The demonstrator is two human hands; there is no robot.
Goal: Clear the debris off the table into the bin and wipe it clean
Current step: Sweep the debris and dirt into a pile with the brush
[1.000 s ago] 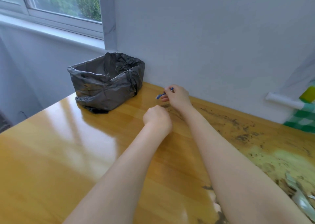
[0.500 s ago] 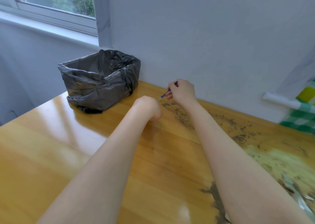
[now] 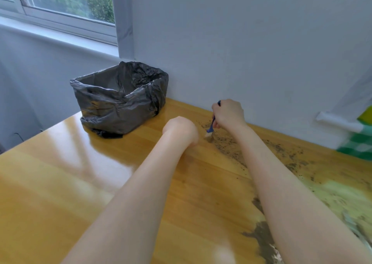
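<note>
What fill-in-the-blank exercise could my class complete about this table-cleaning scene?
1. The right hand grips a small brush with a ____ handle.
2. The bin, lined with a dark bag, stands to the ____ of the left hand.
3. Dark debris is scattered on the wooden table along the ____ forearm.

Missing words: blue; left; right.

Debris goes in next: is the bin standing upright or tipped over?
Upright. The bin sits flat on the table, its bag-lined mouth open and facing up.
</note>
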